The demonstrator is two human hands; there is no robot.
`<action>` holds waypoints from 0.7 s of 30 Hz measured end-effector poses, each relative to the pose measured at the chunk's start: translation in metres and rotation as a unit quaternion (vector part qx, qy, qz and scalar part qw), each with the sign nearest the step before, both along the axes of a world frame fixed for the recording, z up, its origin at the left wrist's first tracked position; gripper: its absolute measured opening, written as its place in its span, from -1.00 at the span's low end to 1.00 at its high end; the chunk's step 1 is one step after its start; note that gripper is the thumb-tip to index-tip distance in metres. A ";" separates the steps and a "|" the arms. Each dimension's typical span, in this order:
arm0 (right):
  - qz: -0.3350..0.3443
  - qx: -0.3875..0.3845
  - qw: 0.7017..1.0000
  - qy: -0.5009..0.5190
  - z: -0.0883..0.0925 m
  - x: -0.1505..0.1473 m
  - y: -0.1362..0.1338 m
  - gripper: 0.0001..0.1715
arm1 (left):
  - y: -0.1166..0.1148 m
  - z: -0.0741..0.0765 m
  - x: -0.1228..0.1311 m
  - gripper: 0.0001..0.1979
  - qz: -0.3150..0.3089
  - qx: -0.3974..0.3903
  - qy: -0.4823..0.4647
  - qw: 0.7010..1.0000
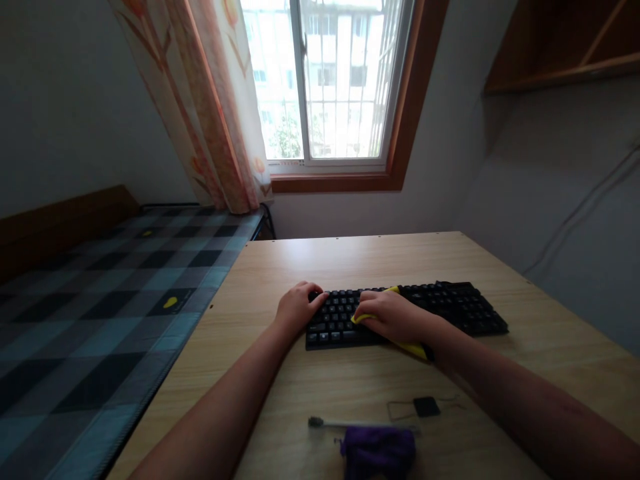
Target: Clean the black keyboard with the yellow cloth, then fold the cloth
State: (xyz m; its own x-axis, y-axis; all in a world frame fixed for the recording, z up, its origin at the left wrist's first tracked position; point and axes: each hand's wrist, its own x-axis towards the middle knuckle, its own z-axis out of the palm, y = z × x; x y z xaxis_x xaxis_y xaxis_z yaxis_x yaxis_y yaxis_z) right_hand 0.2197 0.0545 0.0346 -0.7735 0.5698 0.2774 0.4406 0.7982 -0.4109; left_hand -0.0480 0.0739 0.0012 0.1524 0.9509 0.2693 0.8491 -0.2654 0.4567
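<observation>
A black keyboard (465, 310) lies across the wooden table. My left hand (299, 305) grips its left end, thumb over the top near the corner keys and the other fingers round the far edge. On the keys left of the keyboard's middle, my right hand (393, 313) is closed on a yellow cloth (415, 349). Part of the cloth shows under the fingers, part beyond the hand, and a corner hangs over the keyboard's near edge. The keys beneath the right hand are hidden.
Nearer me on the table (280, 427) lie a thin brush (345, 424), a purple pouch or cloth bundle (379, 450) and a small dark square (427, 406) with a thin cord. A bed with a checked cover (200, 280) stands left. A wooden shelf (565, 73) hangs upper right.
</observation>
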 end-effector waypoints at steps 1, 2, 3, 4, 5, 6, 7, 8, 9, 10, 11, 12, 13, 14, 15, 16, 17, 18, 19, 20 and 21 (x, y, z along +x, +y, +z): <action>0.009 0.002 1.000 -0.014 0.002 0.000 -0.002 -0.78 | 0.000 0.000 0.000 -0.74 0.000 -0.001 0.000 1.000; 0.015 0.005 1.000 -0.025 0.004 0.000 -0.003 -0.78 | -0.001 0.001 0.000 -0.74 -0.001 -0.002 0.000 1.000; 0.018 0.007 0.999 -0.035 0.006 0.001 -0.003 -0.78 | -0.001 0.001 0.000 -0.75 -0.002 -0.004 0.001 1.000; 0.021 0.010 0.999 -0.045 0.007 0.002 -0.003 -0.78 | -0.001 0.002 0.000 -0.75 -0.003 -0.006 0.001 1.000; 0.024 0.011 0.998 -0.056 0.008 0.002 -0.003 -0.79 | -0.001 0.002 0.001 -0.75 -0.004 -0.007 0.000 1.000; 0.026 0.012 0.997 -0.065 0.008 0.003 -0.002 -0.79 | -0.001 0.002 0.001 -0.75 -0.004 -0.008 -0.001 1.000; 0.026 0.012 0.997 -0.073 0.008 0.002 -0.002 -0.79 | -0.001 0.002 0.001 -0.76 -0.003 -0.009 -0.003 1.000; 0.022 0.012 0.997 -0.076 0.008 0.002 -0.003 -0.79 | -0.001 0.003 0.001 -0.77 -0.001 -0.009 -0.004 1.000; 0.014 0.015 0.997 -0.077 0.008 0.000 -0.003 -0.79 | -0.001 0.003 0.001 -0.77 0.000 -0.010 -0.004 1.000; 0.002 0.019 0.997 -0.073 0.007 -0.001 -0.005 -0.79 | -0.001 0.002 0.002 -0.77 0.002 -0.010 -0.002 1.000; -0.011 0.026 0.997 -0.069 0.007 -0.003 -0.006 -0.78 | -0.001 0.002 0.002 -0.77 0.003 -0.010 0.000 1.000; -0.020 0.033 0.997 -0.066 0.007 -0.004 -0.008 -0.77 | -0.001 0.002 0.002 -0.76 0.004 -0.010 0.002 1.000; -0.025 0.041 0.997 -0.067 0.007 -0.004 -0.009 -0.77 | -0.002 0.002 0.002 -0.76 0.005 -0.010 0.004 1.000; -0.023 0.047 0.996 -0.073 0.008 -0.004 -0.010 -0.77 | -0.002 0.002 0.002 -0.75 0.007 -0.009 0.004 1.000; -0.018 0.051 0.995 -0.083 0.010 -0.004 -0.011 -0.78 | -0.002 0.002 0.002 -0.75 0.008 -0.009 0.004 1.000; -0.012 0.054 0.994 -0.092 0.012 -0.004 -0.010 -0.79 | -0.002 0.003 0.002 -0.75 0.009 -0.009 0.003 1.000; -0.007 0.056 0.993 -0.099 0.015 -0.004 -0.010 -0.79 | -0.002 0.003 0.003 -0.75 0.010 -0.009 0.003 1.000; -0.005 0.058 0.993 -0.100 0.018 -0.005 -0.009 -0.79 | -0.002 0.003 0.003 -0.75 0.010 -0.009 0.002 1.000; -0.007 0.063 0.993 -0.096 0.020 -0.006 -0.008 -0.79 | -0.002 0.003 0.003 -0.75 0.010 -0.009 0.002 1.000; -0.012 0.069 0.993 -0.092 0.023 -0.009 -0.007 -0.79 | -0.002 0.003 0.003 -0.75 0.010 -0.009 0.002 1.000; -0.016 0.077 0.993 -0.089 0.025 -0.012 -0.005 -0.78 | -0.002 0.003 0.003 -0.76 0.010 -0.009 0.002 1.000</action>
